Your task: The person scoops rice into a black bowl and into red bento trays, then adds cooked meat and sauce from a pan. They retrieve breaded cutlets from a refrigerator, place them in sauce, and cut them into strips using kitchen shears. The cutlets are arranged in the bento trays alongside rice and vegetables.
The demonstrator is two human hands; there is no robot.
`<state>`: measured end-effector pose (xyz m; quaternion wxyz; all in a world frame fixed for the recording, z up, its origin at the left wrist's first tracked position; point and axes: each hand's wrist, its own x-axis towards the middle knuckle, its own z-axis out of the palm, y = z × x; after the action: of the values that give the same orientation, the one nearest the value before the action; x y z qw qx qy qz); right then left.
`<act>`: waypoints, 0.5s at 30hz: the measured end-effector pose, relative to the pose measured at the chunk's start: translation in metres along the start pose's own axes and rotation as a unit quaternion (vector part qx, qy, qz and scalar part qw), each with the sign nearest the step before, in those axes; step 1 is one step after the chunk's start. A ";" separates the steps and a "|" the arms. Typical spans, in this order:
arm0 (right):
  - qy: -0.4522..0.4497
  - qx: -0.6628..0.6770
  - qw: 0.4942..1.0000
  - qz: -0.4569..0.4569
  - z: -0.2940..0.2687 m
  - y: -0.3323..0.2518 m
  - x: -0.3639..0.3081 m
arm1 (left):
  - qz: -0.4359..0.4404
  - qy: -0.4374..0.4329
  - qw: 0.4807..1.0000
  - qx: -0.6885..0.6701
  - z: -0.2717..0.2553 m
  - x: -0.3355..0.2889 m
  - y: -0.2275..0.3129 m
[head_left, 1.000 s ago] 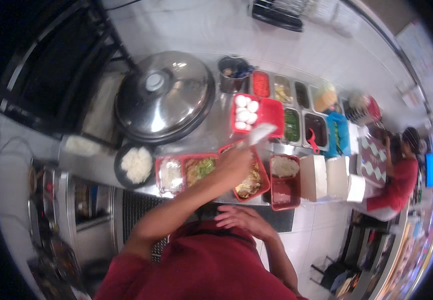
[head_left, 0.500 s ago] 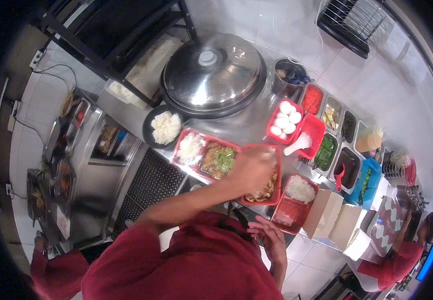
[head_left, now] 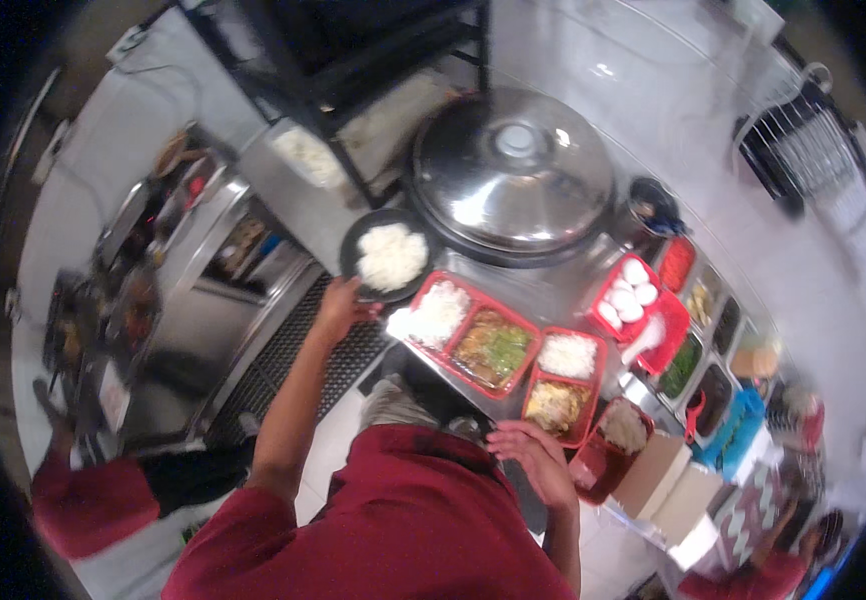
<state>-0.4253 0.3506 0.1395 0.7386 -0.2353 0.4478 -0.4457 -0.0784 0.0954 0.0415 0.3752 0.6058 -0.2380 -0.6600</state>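
Observation:
My left hand (head_left: 343,308) is at the near left rim of a black bowl (head_left: 353,262) heaped with white rice (head_left: 391,257). Its fingers are apart; whether they touch the bowl I cannot tell. To the bowl's right, a red compartment tray (head_left: 427,342) holds rice and browned food with chopped greens. Another red tray (head_left: 586,428) holds rice and a yellowish topping. Close to that tray's near edge is my right hand (head_left: 535,458), fingers stretched out, holding nothing. Beside it sits a third red tray (head_left: 589,474) with rice in one compartment.
A large round cooker with a steel lid (head_left: 493,185) stands behind the trays. White eggs (head_left: 629,295) fill a red container, next to a white scoop (head_left: 643,338). Ingredient pans (head_left: 681,368) and an open cardboard box (head_left: 665,490) lie right. Co-workers (head_left: 93,505) stand at both sides.
My left hand has left the tray with the yellowish topping and moved left to the rice bowl. My right hand stays near the trays. The whole view has shifted.

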 end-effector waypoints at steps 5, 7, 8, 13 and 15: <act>0.029 0.034 0.999 0.000 0.033 0.041 0.043 | 0.064 0.003 0.997 0.031 -0.007 0.021 0.007; 0.119 0.043 0.991 -0.038 0.046 0.070 0.054 | 0.053 -0.043 0.998 0.014 -0.016 0.026 0.010; 0.169 0.047 0.983 -0.061 0.051 0.085 0.056 | 0.048 -0.067 0.996 0.032 -0.021 0.028 0.012; 0.498 0.055 0.859 -0.107 0.046 0.149 0.056 | -0.120 -0.195 0.970 0.084 -0.048 0.020 0.008; 0.566 0.084 0.803 -0.166 0.030 0.161 0.046 | -0.154 -0.253 0.945 0.138 -0.056 0.013 0.003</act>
<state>-0.3178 0.3889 0.0131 0.2848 0.0508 0.7015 -0.6513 -0.0223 0.0909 0.0272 0.1088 0.4942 -0.3178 -0.8018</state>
